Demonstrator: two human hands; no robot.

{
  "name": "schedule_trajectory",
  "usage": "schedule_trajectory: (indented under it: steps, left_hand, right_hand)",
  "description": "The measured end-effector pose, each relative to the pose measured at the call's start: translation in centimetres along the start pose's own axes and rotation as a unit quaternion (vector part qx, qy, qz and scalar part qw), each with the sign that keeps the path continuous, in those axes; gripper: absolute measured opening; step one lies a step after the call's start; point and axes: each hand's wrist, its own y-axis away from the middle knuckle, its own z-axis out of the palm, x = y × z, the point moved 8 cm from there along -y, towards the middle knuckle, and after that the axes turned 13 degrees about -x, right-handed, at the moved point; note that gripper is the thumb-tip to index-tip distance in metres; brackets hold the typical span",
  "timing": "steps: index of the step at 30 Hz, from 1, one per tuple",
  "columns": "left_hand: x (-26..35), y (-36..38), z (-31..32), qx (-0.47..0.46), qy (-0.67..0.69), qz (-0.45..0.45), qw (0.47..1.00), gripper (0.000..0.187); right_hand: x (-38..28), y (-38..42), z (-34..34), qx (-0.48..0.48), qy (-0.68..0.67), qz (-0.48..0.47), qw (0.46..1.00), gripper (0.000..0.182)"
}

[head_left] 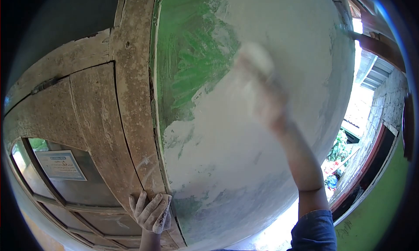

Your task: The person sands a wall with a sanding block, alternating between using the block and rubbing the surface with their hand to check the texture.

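My right hand (270,105) is raised against the wall (231,150) and smeared by motion. Its fingers appear wrapped round a pale, rounded thing (257,57), too blurred to name, at the wall surface. White coating spreads over much of that wall, and a patch of green paint (187,54) shows at its upper left. Low down, my left hand (152,211) rests on the worn wooden frame (135,98), with its fingers stretched out and apart. White residue covers its fingers, most thickly on the thumb side.
To the left stands a wooden door or window with glass panes (102,190) and a paper notice (61,165) behind the glass. At right, beyond the wall's edge, are plants (338,147), a brick wall (386,102) and a green wall (371,207).
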Motion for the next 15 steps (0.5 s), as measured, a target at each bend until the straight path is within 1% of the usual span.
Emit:
schedule_trajectory:
  steps: [1,3,4,6,7,8,9,11,12,13,14,15]
  left_hand:
    - [0.1,-0.1,0.0,0.004,-0.003,0.002,1.000,0.016]
    - [0.2,0.0,-0.1,0.008,-0.004,0.004,1.000,0.016]
    - [0.1,0.3,0.0,-0.002,-0.004,0.001,1.000,0.018]
    - [-0.1,0.2,0.1,-0.010,-0.005,0.000,1.000,0.019]
    - [0.1,0.0,0.0,-0.006,-0.004,-0.001,1.000,0.020]
    - [0.2,-0.1,0.0,-0.004,-0.001,0.000,1.000,0.022]
    - [0.2,0.0,0.0,-0.004,0.002,0.002,1.000,0.022]
    - [0.0,0.1,0.1,-0.005,-0.002,-0.001,1.000,0.023]
    - [-0.2,0.3,0.1,-0.007,0.000,0.003,1.000,0.023]
    - [-0.3,0.5,0.2,-0.004,-0.004,0.011,1.000,0.024]
    - [-0.3,0.6,0.2,-0.003,-0.006,0.017,1.000,0.024]
    - [-0.2,0.6,0.3,-0.006,-0.001,0.019,1.000,0.024]
  right_hand:
    - [4.1,-0.4,-2.1,0.091,-0.096,0.083,0.988,0.028]
    - [8.6,-0.3,-5.0,0.156,0.038,0.203,0.966,0.025]
    - [8.3,-0.2,-4.8,0.156,0.039,0.203,0.966,0.025]
    - [7.2,0.5,-2.9,0.122,-0.037,0.203,0.971,0.035]
    - [4.5,0.7,-1.4,0.097,-0.085,0.098,0.987,0.034]
    - [1.7,1.4,-0.4,0.069,-0.132,-0.005,0.989,0.034]
    - [1.0,2.2,-0.6,0.069,-0.129,-0.002,0.989,0.034]
    - [-1.2,2.9,1.1,-0.068,-0.047,-0.058,0.995,0.032]
    - [2.5,3.5,0.3,-0.003,-0.278,0.035,0.960,0.030]
    - [7.0,4.4,0.1,0.063,-0.490,0.125,0.861,0.028]
    - [9.4,4.8,-2.5,0.092,-0.259,0.165,0.947,0.026]
    - [10.4,4.9,-4.7,0.113,-0.011,0.194,0.974,0.024]
